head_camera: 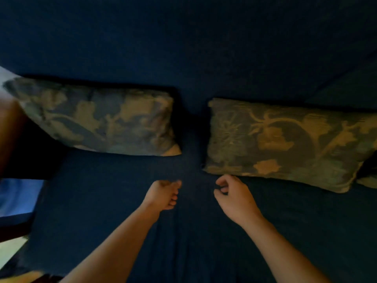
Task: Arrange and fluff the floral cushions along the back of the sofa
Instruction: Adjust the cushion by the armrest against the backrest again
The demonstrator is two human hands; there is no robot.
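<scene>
Nearest, two bare forearms reaching up over the dark blue sofa seat. Left hand loosely curled, fingers folded in and thumb across them, holding nothing. Right hand likewise half-closed and empty, fingertips bent toward the palm, hovering just below the near left corner of the right floral cushion.

Beyond the hands, both cushions propped along the sofa back, long axes running roughly left to right, each slightly tilted. Left floral cushion further up and to the left of the left hand, its pale lower right corner the closest point, clearly apart from the fingers. Right floral cushion lower in view and nearer: right hand almost at its edge, though contact cannot be told through the blur. Dark gap of bare upholstery between the two cushions, straight ahead of both hands. Sliver of a further patterned cushion at the far right edge, mostly cut off.

Likely next: right hand better placed to take the right cushion by its near corner; left cushion calling for a longer reach up and leftward. Cushions seemingly placed, plumping judged unfinished.
</scene>
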